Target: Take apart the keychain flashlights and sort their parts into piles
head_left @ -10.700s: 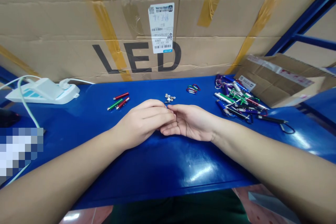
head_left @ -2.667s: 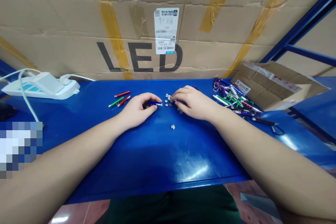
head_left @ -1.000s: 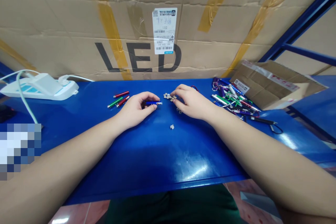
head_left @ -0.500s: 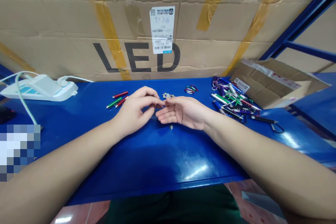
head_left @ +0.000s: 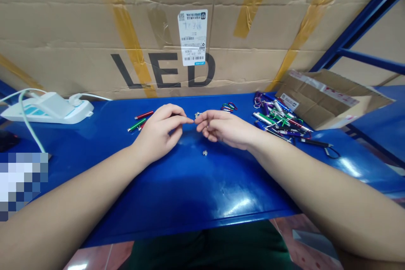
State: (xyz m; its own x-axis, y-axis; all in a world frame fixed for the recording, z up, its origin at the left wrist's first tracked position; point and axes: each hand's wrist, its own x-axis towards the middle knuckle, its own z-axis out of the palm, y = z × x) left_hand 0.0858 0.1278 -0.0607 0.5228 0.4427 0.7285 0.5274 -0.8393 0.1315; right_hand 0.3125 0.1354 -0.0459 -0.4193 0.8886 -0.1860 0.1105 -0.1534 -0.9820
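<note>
My left hand (head_left: pixel 163 130) is at the middle of the blue table, index finger stretched out and thumb apart from it. I see nothing in it. Its fingertip comes close to the fingers of my right hand (head_left: pixel 223 128), which are bent inward with the thumb toward them. Something tiny between those fingers is too small to make out. Behind the right fingertips lie small silver discs (head_left: pixel 198 114), mostly hidden by the hand. One small round metal piece (head_left: pixel 205 152) lies alone on the table, nearer to me. By my left wrist are red (head_left: pixel 144 115) and green metal tubes (head_left: pixel 136 125).
Several coloured pen-like torches (head_left: pixel 278 118) are heaped at right before an open cardboard box (head_left: pixel 319 105). Small coloured carabiners (head_left: pixel 228 106) lie at the back. A white power strip (head_left: pixel 47 107) is at left. A large carton (head_left: pixel 79 29) stands behind the blue table (head_left: pixel 177 198).
My hands have drawn slightly apart. The right hand has lifted and its stretched fingers have bent inward. The left index finger now points out straighter.
</note>
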